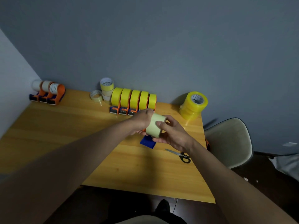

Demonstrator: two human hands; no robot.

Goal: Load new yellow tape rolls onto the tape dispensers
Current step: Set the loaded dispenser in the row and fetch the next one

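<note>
A single wide-angle view, worn on the person's head, looks forward and steeply down over the yellow wooden bench (64,126). It faces the grey-blue wall (161,46) behind the bench, with a paler side wall (13,81) meeting it at the left corner. Both forearms reach in from the bottom edge, so the two hands sit close, near frame centre. The edges bend and blur, perhaps from the lens.

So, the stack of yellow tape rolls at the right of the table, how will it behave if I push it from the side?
The stack of tape rolls already leans, so it will probably slide apart or topple. Its surface looks glossy, likely slippery. A fallen roll could roll off the table edge nearby.
</note>
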